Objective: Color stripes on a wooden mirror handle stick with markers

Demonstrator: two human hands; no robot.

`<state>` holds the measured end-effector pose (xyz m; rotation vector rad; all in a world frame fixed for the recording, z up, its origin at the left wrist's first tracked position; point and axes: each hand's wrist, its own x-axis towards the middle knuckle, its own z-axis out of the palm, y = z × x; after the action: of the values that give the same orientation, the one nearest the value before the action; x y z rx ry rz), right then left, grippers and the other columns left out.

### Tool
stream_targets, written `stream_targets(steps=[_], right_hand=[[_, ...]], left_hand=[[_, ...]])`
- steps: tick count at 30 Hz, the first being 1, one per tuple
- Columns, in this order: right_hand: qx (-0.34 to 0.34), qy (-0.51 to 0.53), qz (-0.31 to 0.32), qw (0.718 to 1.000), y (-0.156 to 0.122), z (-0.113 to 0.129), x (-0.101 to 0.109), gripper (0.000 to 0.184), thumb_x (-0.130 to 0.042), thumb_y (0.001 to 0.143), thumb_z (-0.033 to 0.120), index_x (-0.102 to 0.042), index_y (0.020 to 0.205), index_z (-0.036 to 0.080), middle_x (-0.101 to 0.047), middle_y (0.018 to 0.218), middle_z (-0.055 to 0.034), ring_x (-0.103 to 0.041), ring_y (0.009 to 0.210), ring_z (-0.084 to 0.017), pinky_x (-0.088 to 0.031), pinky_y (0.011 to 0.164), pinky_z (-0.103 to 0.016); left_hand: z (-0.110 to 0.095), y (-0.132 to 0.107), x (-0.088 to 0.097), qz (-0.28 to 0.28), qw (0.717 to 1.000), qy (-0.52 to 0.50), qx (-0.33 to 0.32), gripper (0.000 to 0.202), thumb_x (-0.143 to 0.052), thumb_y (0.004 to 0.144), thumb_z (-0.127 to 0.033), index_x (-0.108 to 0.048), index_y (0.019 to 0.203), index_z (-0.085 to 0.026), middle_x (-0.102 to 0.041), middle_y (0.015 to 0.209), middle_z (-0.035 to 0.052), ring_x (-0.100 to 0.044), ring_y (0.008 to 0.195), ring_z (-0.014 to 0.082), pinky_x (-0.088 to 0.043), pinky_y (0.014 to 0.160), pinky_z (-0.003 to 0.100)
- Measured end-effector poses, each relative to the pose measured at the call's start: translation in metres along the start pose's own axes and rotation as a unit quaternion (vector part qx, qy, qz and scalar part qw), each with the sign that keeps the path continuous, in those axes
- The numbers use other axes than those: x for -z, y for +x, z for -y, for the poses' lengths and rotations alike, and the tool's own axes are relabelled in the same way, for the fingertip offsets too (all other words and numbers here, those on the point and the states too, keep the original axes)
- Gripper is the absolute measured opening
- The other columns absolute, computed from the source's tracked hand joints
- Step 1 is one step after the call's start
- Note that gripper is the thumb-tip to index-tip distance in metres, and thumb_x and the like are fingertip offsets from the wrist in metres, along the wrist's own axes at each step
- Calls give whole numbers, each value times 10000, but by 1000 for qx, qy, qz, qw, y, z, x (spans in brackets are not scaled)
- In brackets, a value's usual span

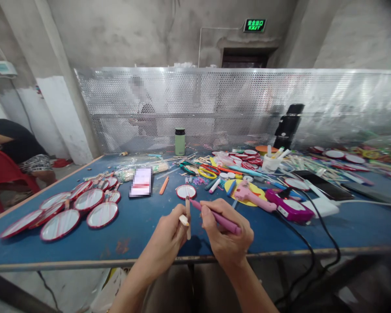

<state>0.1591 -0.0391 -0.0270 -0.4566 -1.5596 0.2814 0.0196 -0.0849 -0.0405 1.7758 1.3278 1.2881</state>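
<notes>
My left hand (167, 237) is closed on a wooden stick (188, 211), above the near part of the blue table (133, 228). My right hand (230, 237) holds a pink marker (222, 221), its tip close to the stick's far end.

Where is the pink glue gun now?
In the head view, the pink glue gun lies partly over a yellow disc on the blue table, to the right of the right hand.
</notes>
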Motion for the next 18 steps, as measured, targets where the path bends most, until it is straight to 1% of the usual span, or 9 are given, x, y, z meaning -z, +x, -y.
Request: stream_targets(steps=[8,14,18], right_hand=[[-22,0,-10,1000,-1,1,0,116,-614,865,118,-714,861,177,-671,691,-12,-636,565,-113,-443,419,-197],[-20,6,-12,1000,-3,0,0,122,-616,860,104,-713,862,177,-665,693,-8,-632,573,-110,-444,426,-191],[-16,7,-11,1000,-3,-1,0,123,-617,858,99,-714,862,176,-666,690,-6,-631,571,-106,-443,429,-187]], left_hand=[[-1,0,0,0,1000,-1,8,287,-362,1025,-382,-402,790,-223,-409,563,-94,-341,508,92,-277,504,209],[-2,-1,0,2,1000,-6,11,290,-355,1024,-383,-390,784,-226,-380,561,-101,-325,501,90,-269,492,204],[-3,0,0,1,1000,-3,13,284,-365,1021,-372,-387,780,-224,-391,570,-98,-330,512,92,-275,497,204]])
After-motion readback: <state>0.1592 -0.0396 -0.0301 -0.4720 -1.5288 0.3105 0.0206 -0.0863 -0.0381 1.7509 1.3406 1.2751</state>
